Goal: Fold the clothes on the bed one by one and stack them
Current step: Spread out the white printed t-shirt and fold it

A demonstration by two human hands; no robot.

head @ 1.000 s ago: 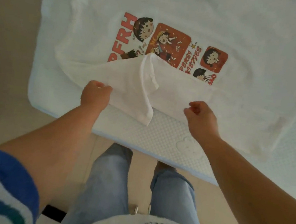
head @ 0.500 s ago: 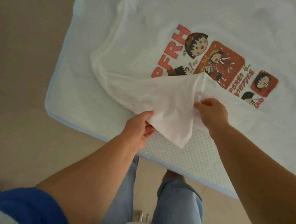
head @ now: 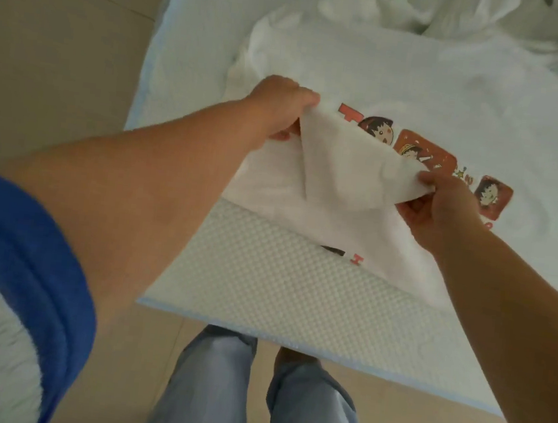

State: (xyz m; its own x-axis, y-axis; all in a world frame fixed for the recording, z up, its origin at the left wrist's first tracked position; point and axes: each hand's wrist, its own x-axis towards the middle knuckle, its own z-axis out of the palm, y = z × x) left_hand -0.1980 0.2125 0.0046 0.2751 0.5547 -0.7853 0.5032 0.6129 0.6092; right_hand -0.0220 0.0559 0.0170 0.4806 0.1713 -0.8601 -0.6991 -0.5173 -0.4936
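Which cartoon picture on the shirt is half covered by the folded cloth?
The middle red panel: the flap held by the right hand overlaps its lower left. The small red square on the right shows whole.

White textured bed (head: pixel 262 289) carries a printed T-shirt (head: pixel 420 98) and rumpled clothes (head: pixel 463 17).

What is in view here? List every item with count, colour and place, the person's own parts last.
T-shirt: one, white with red cartoon print, spread on the bed, near edge lifted and folded over.
Crumpled clothes: a pile, count unclear, white, far end of the bed.
Bed: one, white textured cover with pale blue edge, centre.
Floor: beige, left and bottom.
Left hand: gripping the shirt's folded edge.
Right hand: gripping the same fold.
Legs: two, light blue jeans, bottom.
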